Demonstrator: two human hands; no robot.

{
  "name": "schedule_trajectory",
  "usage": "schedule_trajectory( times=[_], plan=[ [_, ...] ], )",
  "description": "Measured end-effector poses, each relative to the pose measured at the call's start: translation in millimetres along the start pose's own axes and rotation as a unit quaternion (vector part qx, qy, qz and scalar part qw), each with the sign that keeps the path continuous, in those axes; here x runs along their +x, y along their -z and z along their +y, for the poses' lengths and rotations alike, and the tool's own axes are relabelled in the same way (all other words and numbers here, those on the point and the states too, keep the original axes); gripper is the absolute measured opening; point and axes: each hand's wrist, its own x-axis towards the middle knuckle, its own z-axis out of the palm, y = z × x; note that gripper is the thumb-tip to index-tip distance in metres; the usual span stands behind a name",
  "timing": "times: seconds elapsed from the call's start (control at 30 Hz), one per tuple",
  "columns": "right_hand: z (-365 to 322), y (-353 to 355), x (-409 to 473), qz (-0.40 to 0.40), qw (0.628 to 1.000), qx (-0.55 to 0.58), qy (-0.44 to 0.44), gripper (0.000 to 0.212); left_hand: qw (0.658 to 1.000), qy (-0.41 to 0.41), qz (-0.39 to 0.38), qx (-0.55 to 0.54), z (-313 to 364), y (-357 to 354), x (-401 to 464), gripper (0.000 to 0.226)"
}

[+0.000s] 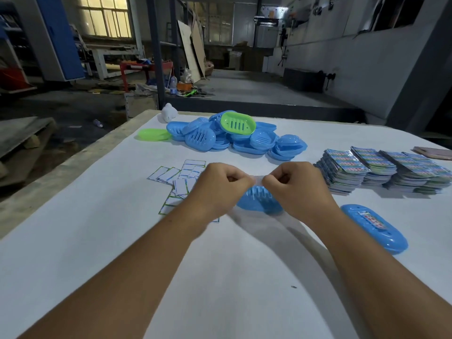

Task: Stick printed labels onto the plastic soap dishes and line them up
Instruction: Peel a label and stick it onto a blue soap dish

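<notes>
Left to right: loose labels (182,178) on the table (244,277); left hand (217,187) and right hand (293,184), each grip pinching something small and pale — likely a label — above a blue soap dish (258,201); a labelled dish (374,227) beside. Next, probably: press it flat onto the dish.

Over a white table (97,241), the left hand (217,189) and right hand (297,188), fingers curled, meet fingertip to fingertip above a blue slotted plastic soap dish (256,204), between scattered white labels (176,178) and stacked colourful printed cards (367,170).
</notes>
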Motion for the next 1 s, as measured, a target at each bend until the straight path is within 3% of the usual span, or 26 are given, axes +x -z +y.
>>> schedule_trajectory(
  times=[0.23,0.5,0.63,0.83,1.0],
  plan=[
    [0,-1,-1,0.008,0.999,0.029,0.031,0.022,0.997,0.025,-0.028,-0.068,3,-10,-3,0.013],
    [5,-1,0,-0.034,0.994,0.035,0.094,0.026,0.997,0.021,-0.007,-0.072,1,-8,-1,0.006],
    [6,-3,0,-0.073,0.989,0.014,0.131,0.027,0.998,0.007,0.024,-0.064,-2,-6,2,0.019],
    [12,3,8,-0.006,0.999,0.024,0.032,0.018,0.997,0.008,0.049,-0.055,-7,-5,5,0.019],
    [9,7,8,-0.032,0.997,0.072,0.004,0.021,0.999,0.006,0.032,-0.031,-8,-5,8,0.015]
  ],
)
